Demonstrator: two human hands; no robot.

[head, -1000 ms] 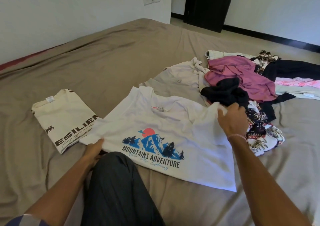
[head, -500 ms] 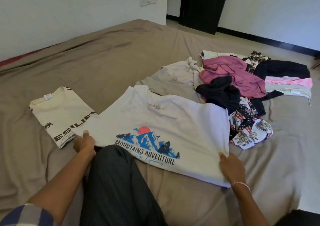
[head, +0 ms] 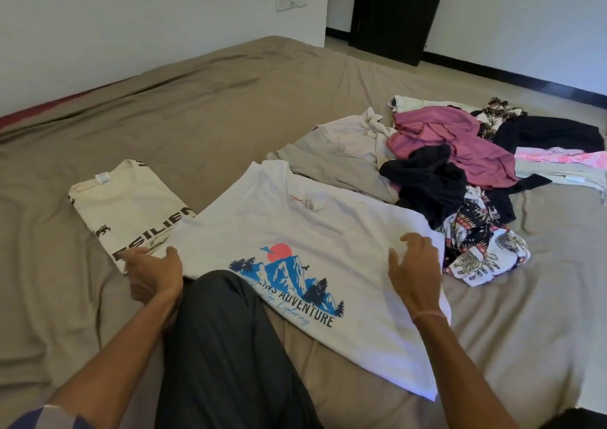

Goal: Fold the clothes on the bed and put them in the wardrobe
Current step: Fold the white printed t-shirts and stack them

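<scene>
A white T-shirt (head: 295, 228) with a blue mountain print lies flat, front up, on the bed (head: 203, 126); its lower left part runs under my dark-trousered knee (head: 223, 346). At the shirt's left edge rests my left hand (head: 154, 272), fingers apart, the thumb touching the white cloth and the fingers over the folded cream T-shirt (head: 124, 205). My right hand (head: 415, 272) is over the shirt's right side, fingers spread, holding nothing.
A heap of unfolded clothes (head: 453, 172) lies right of the shirt: beige, purple, black, pink and elephant-patterned pieces. A white wall runs behind the bed, a dark door (head: 394, 11) stands at the back, and floor shows past the bed's far right edge.
My right hand let go of the shirt's lower right hem and moved up to its right side. My left hand shifted slightly along the left edge. The shirt lies flatter.
</scene>
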